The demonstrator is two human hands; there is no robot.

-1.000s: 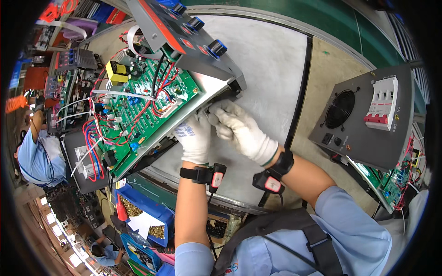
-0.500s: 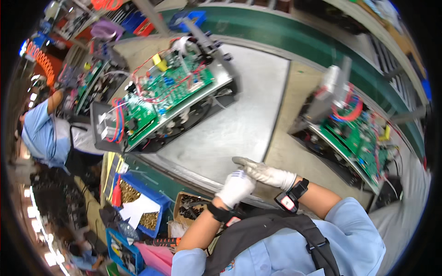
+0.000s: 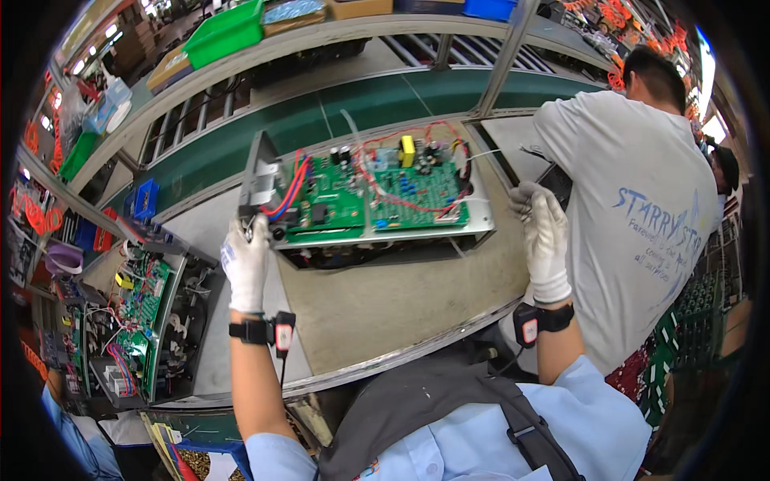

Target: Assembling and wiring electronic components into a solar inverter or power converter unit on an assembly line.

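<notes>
A metal chassis [image 3: 479,215] carries green circuit boards [image 3: 417,196], red and blue wires and a yellow component [image 3: 407,151]. It sits on the bench in front of me, its upright dark end panel at the left. My left hand [image 3: 247,260], in a white glove, grips the chassis's near left corner, thumb and fingers around the edge by the panel. Off the chassis's right end, my gloved right hand [image 3: 547,240] is raised. Its fingers are loosely bent and apart, and I see nothing in them.
A co-worker in a grey shirt [image 3: 634,208] stands close on my right. Another board-filled chassis [image 3: 148,321] stands at the left. Behind the bench runs a green belt [image 3: 305,120] beneath a metal frame, with a green bin [image 3: 224,34] on its shelf.
My view has swung to the right. My hands, together over the bench before, have spread apart. The left has taken hold of the chassis corner; the right is beyond the other end.
</notes>
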